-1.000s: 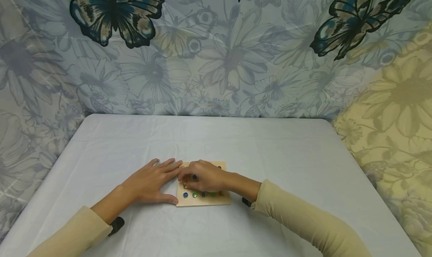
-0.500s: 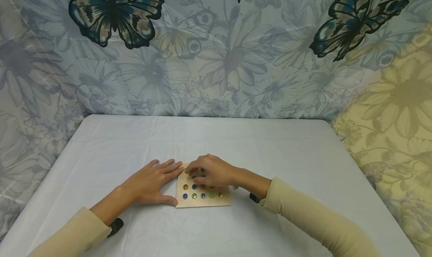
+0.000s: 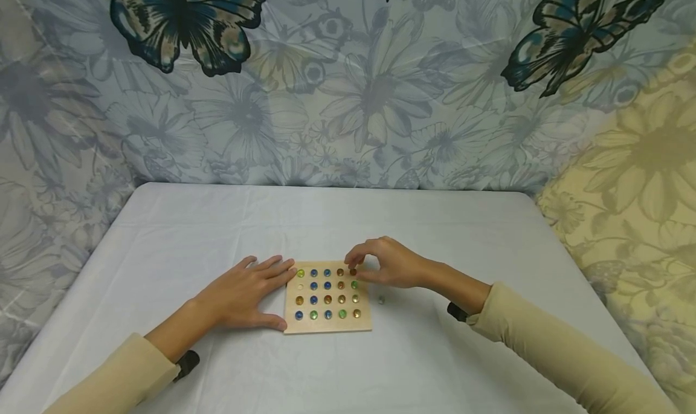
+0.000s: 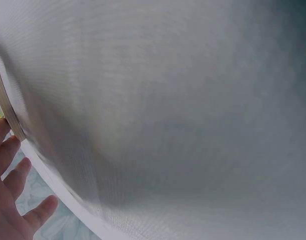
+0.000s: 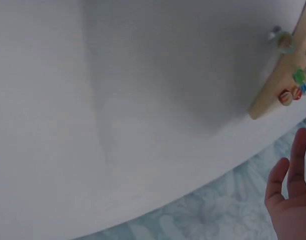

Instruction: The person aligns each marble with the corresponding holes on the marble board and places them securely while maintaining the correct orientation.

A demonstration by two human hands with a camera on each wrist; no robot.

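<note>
A pale wooden board (image 3: 321, 331) set with rows of coloured glass marbles lies on the white table. My left hand (image 3: 244, 294) spreads its fingers along the board's left edge, with fingertips and thumb touching it. In the left wrist view, the board's side edge (image 4: 5, 100) shows by the fingers. My right hand (image 3: 393, 263) hovers at the board's far right corner, thumb and forefinger apart in a curve. Between those fingertips a brown marble (image 3: 353, 272) shows in the board; no held thing is visible. A clear greenish marble (image 3: 381, 300) lies on the table right of the board.
A white cloth covers the table (image 3: 462, 353). Behind it hangs a fabric backdrop (image 3: 375, 118) printed with flowers and butterflies. A pale spot (image 3: 300, 287) in the board's left column is too faint to tell as marble or hole.
My right hand has moved from over the board's left part to its far right corner, uncovering the rows of marbles. The left hand has stayed at the left edge.
</note>
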